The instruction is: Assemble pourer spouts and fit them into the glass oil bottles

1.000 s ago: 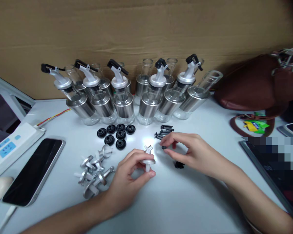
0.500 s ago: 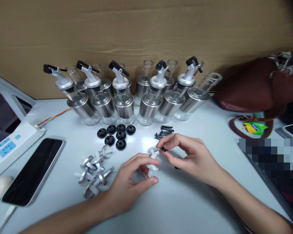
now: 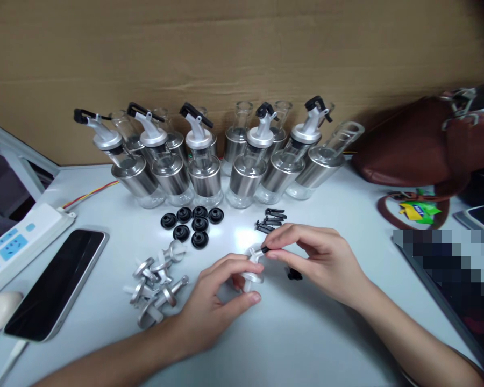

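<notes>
My left hand [image 3: 221, 301] grips a silver pourer spout [image 3: 253, 276] by its round collar, with the spout tip turned up to the right. In a thumb-and-finger pinch, my right hand [image 3: 314, 260] holds a small black tip piece [image 3: 265, 249] against the end of that spout. My fingers partly hide the piece. Behind the right fingers lie several black levers [image 3: 272, 219]. More small black pieces [image 3: 294, 274] rest under the right palm. Left of my left hand is a heap of silver pourer spouts [image 3: 157, 285], with several black round stoppers [image 3: 199, 224] beyond it.
Glass bottles with steel bands [image 3: 207, 180] stand along the back before a cardboard sheet [image 3: 234, 48], several topped with pourers. A phone [image 3: 56, 285] and power strip [image 3: 20, 247] lie left. A brown bag [image 3: 411, 145], a green-yellow wrapper [image 3: 419, 211] and a dark pixelated device [image 3: 439, 290] are right.
My right hand has brought the black tip piece left and onto the spout's end; before, there was a small gap. The left hand has stayed in place with the pourer spout.
</notes>
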The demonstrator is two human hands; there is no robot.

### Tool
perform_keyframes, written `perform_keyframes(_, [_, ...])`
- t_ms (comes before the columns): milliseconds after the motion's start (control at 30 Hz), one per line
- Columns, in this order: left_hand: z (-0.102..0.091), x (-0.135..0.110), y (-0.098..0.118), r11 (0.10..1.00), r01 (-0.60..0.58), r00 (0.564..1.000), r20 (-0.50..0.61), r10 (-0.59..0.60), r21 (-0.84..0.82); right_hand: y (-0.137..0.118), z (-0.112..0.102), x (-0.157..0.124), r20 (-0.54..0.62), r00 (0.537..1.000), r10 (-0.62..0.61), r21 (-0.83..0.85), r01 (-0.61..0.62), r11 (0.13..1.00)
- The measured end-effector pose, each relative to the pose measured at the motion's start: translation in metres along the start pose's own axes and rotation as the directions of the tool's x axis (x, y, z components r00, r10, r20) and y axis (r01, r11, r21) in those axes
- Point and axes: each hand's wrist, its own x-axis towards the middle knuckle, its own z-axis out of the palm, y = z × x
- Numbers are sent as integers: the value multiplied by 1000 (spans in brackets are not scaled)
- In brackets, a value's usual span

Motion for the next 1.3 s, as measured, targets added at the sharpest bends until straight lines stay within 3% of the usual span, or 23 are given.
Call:
perform_keyframes(500, [0,1,2,1000,13,1000,-11,-13,23,-1,5,0,-48,997,53,51,-50,997])
perform_keyframes(1100, [0,1,1,1000,21,1000,-1,-21,17,-1,8,-1,-117,993,27,161,-8,987])
perform_keyframes(1300, [0,1,-1,1000,4,1000,-11,-4,9,-2,10,-1,-131,987,90,163,-68,984])
